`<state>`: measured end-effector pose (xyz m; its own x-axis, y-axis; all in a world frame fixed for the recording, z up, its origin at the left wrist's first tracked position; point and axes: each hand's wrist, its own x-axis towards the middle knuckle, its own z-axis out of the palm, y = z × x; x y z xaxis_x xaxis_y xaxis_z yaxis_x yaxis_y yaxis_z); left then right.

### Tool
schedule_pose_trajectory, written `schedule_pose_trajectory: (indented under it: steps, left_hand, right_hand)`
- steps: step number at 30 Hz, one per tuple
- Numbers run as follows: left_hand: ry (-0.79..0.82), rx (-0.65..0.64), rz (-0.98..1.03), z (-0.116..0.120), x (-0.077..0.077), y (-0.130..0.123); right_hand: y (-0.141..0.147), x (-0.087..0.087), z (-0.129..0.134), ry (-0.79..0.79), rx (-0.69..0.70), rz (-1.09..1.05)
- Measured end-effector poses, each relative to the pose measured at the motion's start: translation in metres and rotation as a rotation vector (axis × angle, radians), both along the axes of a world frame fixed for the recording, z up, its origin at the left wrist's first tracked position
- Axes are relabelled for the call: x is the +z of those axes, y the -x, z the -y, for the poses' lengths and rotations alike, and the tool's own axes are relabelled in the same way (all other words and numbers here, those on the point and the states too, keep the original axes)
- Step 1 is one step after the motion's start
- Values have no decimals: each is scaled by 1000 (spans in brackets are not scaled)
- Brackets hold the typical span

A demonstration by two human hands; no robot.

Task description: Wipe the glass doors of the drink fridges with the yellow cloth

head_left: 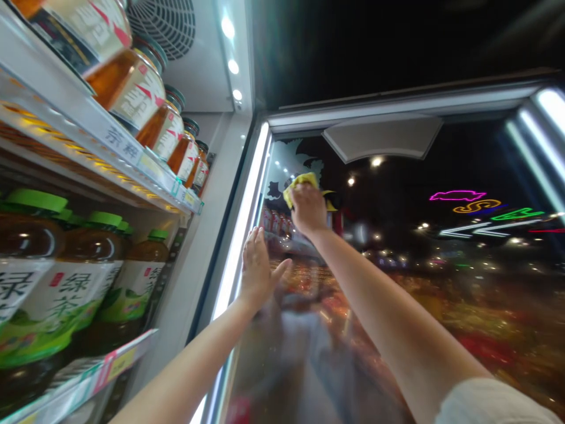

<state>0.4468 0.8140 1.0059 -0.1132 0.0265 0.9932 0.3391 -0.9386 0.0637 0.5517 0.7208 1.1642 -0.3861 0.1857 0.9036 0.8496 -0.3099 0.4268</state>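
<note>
Your right hand (308, 209) grips a yellow cloth (302, 184) against the glass door (379, 224); your left hand (259, 268), empty and open, touches its lit edge.

My right hand (309, 206) presses a yellow cloth (301, 184) to the glass door (379, 365). My left hand (259, 265) is open beside the lit door frame (248, 218). Bottles (152, 88) line the shelves (132, 154) at left.
</note>
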Motion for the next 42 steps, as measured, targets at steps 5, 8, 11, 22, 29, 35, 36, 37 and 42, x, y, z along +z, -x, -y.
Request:
schedule_pose_trajectory:
  steps: [5,8,11,22,29,35,36,37,42]
  left_hand:
    - [-6,-32,-41,4,4,-6]
    - [-2,-43,-115,6,16,-10]
    - [-21,-44,-134,11,31,-12]
    - [-116,-19,-180,48,51,-49]
    - [-146,33,-204,50,49,-57]
    - [-187,-5,-236,72,59,-82]
    - [-191,-9,-240,74,58,-84]
    - [-191,-13,-239,76,56,-86]
    - [-205,-13,-202,93,52,-100]
  right_hand:
    - [-5,-8,5,279,-24,349]
    - [-39,19,46,24,-42,98]
    - [-65,11,72,-248,-25,-138]
    - [-89,13,111,-166,-107,-86]
    - [-89,-33,116,-162,-166,-81]
    - [-123,5,159,-232,-194,-153]
    - [-133,3,170,-331,-201,-223]
    - [-141,-4,178,-416,-212,-281]
    - [-134,-60,179,-344,-318,-219]
